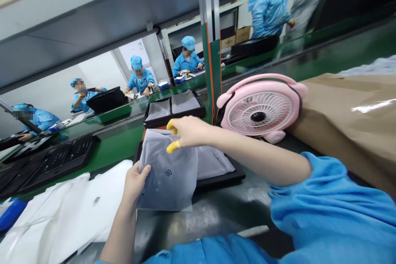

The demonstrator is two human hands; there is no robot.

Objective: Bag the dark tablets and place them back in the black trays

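Note:
My left hand (136, 181) grips the left edge of a translucent plastic bag (170, 177) printed with a small black recycling mark. The thumb lies on the front of the bag. A greyish flat shape shows through the plastic; what it is I cannot tell. Over the bag's top edge is my right hand (188, 132), its yellow-covered thumb and finger apart with nothing visible between them. Behind the bag sits a black tray (222, 179) with another bagged flat item (213, 163) in it.
White bags (71, 210) lie spread at the left, near a blue box (12, 213). A pink fan (260, 109) stands to the right beside brown cardboard (346, 115). Black trays (62, 161) sit on the green conveyor (114, 146). A metal post (213, 49) rises ahead; several co-workers sit beyond.

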